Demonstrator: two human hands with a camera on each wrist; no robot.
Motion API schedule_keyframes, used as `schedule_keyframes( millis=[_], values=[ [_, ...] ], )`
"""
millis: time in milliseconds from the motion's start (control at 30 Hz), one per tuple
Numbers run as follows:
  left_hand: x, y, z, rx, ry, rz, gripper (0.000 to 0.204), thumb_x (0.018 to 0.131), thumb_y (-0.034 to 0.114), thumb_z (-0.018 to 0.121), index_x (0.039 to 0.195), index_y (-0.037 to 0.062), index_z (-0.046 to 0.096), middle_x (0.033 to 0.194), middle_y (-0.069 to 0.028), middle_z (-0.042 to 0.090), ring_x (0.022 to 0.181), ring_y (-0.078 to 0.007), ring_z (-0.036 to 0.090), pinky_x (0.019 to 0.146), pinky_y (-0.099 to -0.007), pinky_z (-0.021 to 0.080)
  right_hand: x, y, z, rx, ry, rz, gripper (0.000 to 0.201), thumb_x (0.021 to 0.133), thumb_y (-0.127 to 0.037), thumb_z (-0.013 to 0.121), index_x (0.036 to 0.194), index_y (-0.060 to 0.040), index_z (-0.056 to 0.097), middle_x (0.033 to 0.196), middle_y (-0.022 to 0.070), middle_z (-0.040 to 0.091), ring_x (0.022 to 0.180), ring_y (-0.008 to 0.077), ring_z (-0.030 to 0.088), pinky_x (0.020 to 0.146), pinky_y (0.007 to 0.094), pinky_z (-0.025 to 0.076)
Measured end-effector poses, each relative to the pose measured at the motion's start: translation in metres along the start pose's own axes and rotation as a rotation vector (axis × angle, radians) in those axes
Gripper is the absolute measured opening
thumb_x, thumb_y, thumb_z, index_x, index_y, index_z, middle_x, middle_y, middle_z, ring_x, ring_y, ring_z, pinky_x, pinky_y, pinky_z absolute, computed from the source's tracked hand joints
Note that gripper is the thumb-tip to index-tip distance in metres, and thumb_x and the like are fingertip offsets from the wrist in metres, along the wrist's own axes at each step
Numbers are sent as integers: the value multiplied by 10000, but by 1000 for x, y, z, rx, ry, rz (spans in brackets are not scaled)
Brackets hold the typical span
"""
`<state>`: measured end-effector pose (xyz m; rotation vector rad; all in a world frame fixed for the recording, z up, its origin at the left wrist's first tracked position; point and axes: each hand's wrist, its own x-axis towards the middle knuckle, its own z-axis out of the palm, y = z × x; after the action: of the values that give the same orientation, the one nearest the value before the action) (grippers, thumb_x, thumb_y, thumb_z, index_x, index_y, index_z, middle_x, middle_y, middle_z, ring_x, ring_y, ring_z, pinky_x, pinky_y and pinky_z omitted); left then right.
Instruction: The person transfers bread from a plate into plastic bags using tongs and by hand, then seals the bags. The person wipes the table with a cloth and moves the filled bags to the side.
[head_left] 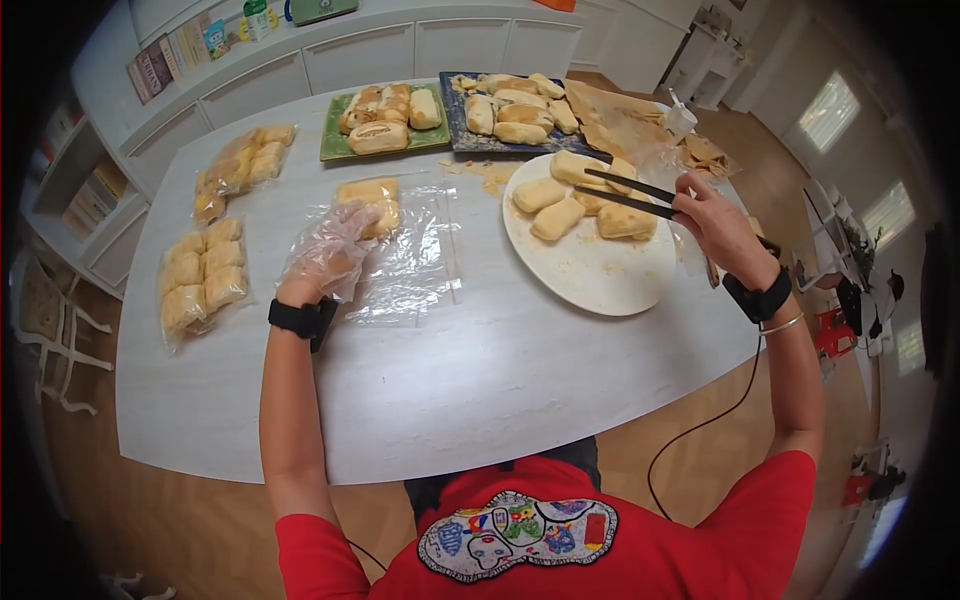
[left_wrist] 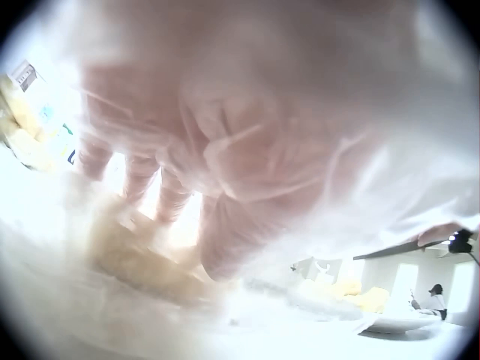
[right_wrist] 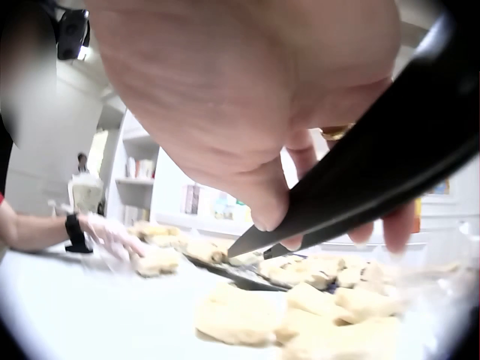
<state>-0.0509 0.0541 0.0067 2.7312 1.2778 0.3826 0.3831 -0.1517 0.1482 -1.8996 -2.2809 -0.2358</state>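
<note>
The left hand (head_left: 333,245), in a clear plastic glove, touches pale rolls (head_left: 368,200) in a clear bag (head_left: 410,265) lying on the table. Its fingers reach over a roll (left_wrist: 142,270) in the left wrist view. The bare right hand (head_left: 718,222) grips black tongs (head_left: 640,198) whose two arms stand apart over a white plate (head_left: 600,285). Several rolls (head_left: 558,218) lie on that plate. The tong tips are at the rolls near its far side; whether they touch one I cannot tell. In the right wrist view the tongs (right_wrist: 360,180) run beneath the right hand (right_wrist: 247,90).
Two filled bags of rolls (head_left: 205,270) lie at the table's left. A green tray (head_left: 340,148) and a dark blue tray (head_left: 470,142) hold rolls at the back. Crumpled brown paper (head_left: 615,110) and a white cup (head_left: 680,122) stand back right.
</note>
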Motion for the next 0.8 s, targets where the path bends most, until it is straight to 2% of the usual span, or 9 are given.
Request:
schedule_keyframes(
  millis=[100, 233, 300, 367, 433, 533, 633, 733, 800],
  values=[
    [-1, -1, 0, -27, 1, -12, 444, 895, 260, 593, 1329, 197, 527, 1421, -78, 485, 1276, -290, 484, 1086, -367, 390, -19, 12, -2, -198, -50, -89, 54, 831, -52, 589, 838, -14, 551, 947, 74, 541, 868, 279, 567, 725, 385, 476],
    [0, -5, 6, -24, 49, 17, 416, 905, 245, 584, 1317, 197, 542, 1396, -94, 510, 1260, -301, 498, 1073, -365, 401, -20, 15, -10, -355, -173, -126, 62, 828, -58, 609, 883, -34, 590, 980, 65, 563, 949, 259, 566, 795, 355, 472],
    [-1, -7, 6, -29, 58, 32, 409, 907, 244, 584, 1311, 197, 547, 1389, -94, 517, 1254, -302, 504, 1070, -368, 404, -9, 16, -11, -470, -238, -227, 63, 815, -55, 597, 877, -60, 593, 993, 40, 582, 1000, 225, 548, 857, 342, 455],
    [-3, -5, 3, -33, 68, 48, 402, 908, 242, 584, 1306, 197, 553, 1382, -95, 524, 1247, -303, 510, 1067, -371, 406, 5, 15, -11, -497, -180, -323, 27, 817, -73, 575, 842, -67, 582, 926, 42, 569, 948, 215, 547, 833, 338, 446],
    [-5, 0, 1, -54, 109, 44, 421, 870, 151, 607, 1290, 172, 576, 1353, -114, 545, 1236, -317, 514, 1051, -383, 418, 20, 11, -9, -525, -121, -419, 27, 818, -91, 553, 807, -74, 570, 860, 43, 556, 896, 204, 546, 809, 334, 437],
    [-5, -2, 2, -56, 112, 51, 419, 871, 153, 606, 1289, 177, 577, 1354, -112, 545, 1239, -318, 512, 1048, -383, 421, 44, 2, -6, -573, -232, -409, 17, 816, -82, 568, 823, -79, 583, 1063, 5, 619, 1013, 191, 540, 906, 321, 428],
    [-4, -2, 0, -20, 76, 43, 383, 915, 239, 573, 1296, 208, 567, 1389, -90, 519, 1237, -295, 519, 1061, -362, 411, 61, -2, 0, -603, -231, -456, 24, 820, -105, 569, 821, -83, 578, 953, 7, 598, 969, 180, 539, 876, 317, 429],
    [-5, 2, -3, -92, 80, 10, 393, 883, 156, 594, 1275, 182, 584, 1363, -104, 539, 1244, -315, 507, 1050, -388, 419, 72, -9, 6, -618, -208, -530, 28, 825, -114, 568, 814, -90, 577, 868, 10, 561, 905, 171, 540, 841, 314, 428],
    [-4, -1, 0, -79, 84, 23, 385, 887, 163, 589, 1271, 183, 585, 1368, -100, 536, 1246, -311, 506, 1053, -386, 417, 75, -17, 10, -628, -298, -500, 39, 829, -118, 570, 798, -94, 577, 878, 5, 553, 867, 164, 546, 829, 310, 430]
  ],
)
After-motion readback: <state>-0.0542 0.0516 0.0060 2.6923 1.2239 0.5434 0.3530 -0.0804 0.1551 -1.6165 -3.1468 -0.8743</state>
